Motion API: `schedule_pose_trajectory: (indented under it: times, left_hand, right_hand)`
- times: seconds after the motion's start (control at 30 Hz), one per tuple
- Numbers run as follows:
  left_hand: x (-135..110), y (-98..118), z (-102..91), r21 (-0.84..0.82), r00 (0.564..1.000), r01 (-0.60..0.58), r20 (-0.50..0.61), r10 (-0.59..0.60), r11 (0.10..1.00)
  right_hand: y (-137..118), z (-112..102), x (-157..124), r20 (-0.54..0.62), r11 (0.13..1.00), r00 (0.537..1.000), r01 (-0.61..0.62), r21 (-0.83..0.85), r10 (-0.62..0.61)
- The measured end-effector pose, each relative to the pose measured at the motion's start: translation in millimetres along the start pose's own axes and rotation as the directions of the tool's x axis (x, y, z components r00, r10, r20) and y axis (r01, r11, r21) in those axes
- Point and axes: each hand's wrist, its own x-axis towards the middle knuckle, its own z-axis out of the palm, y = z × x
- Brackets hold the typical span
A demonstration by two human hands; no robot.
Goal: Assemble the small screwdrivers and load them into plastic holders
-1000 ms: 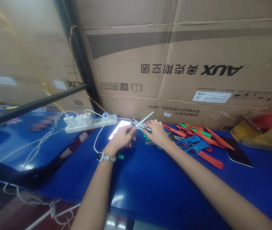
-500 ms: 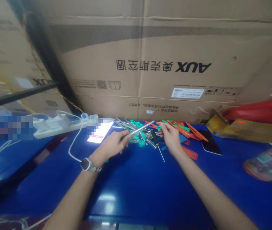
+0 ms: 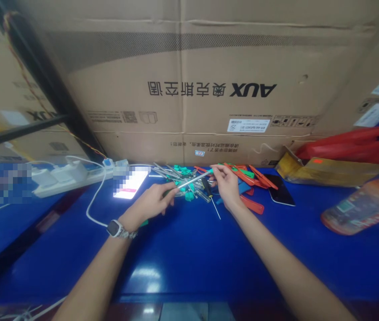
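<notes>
My left hand (image 3: 154,203), a watch on its wrist, is closed around the near end of a shiny metal rod (image 3: 192,179). The rod slants up to the right. At its far end my right hand (image 3: 227,185) pinches a small green plastic piece (image 3: 211,171), touching or very near the rod tip; whether it is seated there I cannot tell. Beneath both hands lies a pile of metal rods (image 3: 165,171) and green plastic pieces (image 3: 189,195). A screwdriver (image 3: 206,186) with a black and yellow handle lies by my right hand, its shaft toward me.
Orange plastic tools (image 3: 254,206) lie right of the pile, beside a dark phone (image 3: 281,191). A lit phone (image 3: 132,183) and a white power strip (image 3: 75,177) are on the left. A plastic jar (image 3: 352,207) and an open carton (image 3: 319,176) stand right. Large cardboard boxes (image 3: 209,53) rise behind.
My right hand has brought the green piece to the far end of the rod; before, there was a gap between them. The whole view has shifted slightly.
</notes>
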Motion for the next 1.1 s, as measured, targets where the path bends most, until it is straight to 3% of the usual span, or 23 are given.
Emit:
schedule_pose_trajectory:
  times: [0.2, 0.37, 0.5, 0.87, 1.1]
  left_hand:
    - [0, 1, 0.4, 0.035, 1.0, -0.023, 0.007, 0.023, 0.999]
    - [-2, 6, -1.9, 0.157, 0.997, -0.063, -0.023, 0.067, 0.986]
    - [-3, 10, -4.1, 0.228, 0.995, -0.076, -0.042, 0.088, 0.971]
    - [-1, 8, -0.7, 0.17, 0.993, -0.095, -0.054, 0.106, 0.981]
    - [-1, 7, -0.1, 0.342, 0.986, -0.099, -0.093, 0.138, 0.935]
  right_hand:
    - [0, 5, -5, 0.007, 0.997, 0.998, -0.067, -0.041, 0.067]
    - [-1, 5, -6, 0.006, 0.995, 0.996, -0.094, -0.024, 0.094]
    - [-3, 4, -7, 0.049, 0.99, 0.99, -0.132, 0.041, 0.13]
    - [-8, 5, -9, 0.182, 0.929, 0.962, -0.25, 0.273, 0.205]
    - [-12, 5, -10, 0.243, 0.907, 0.926, -0.345, 0.243, 0.288]
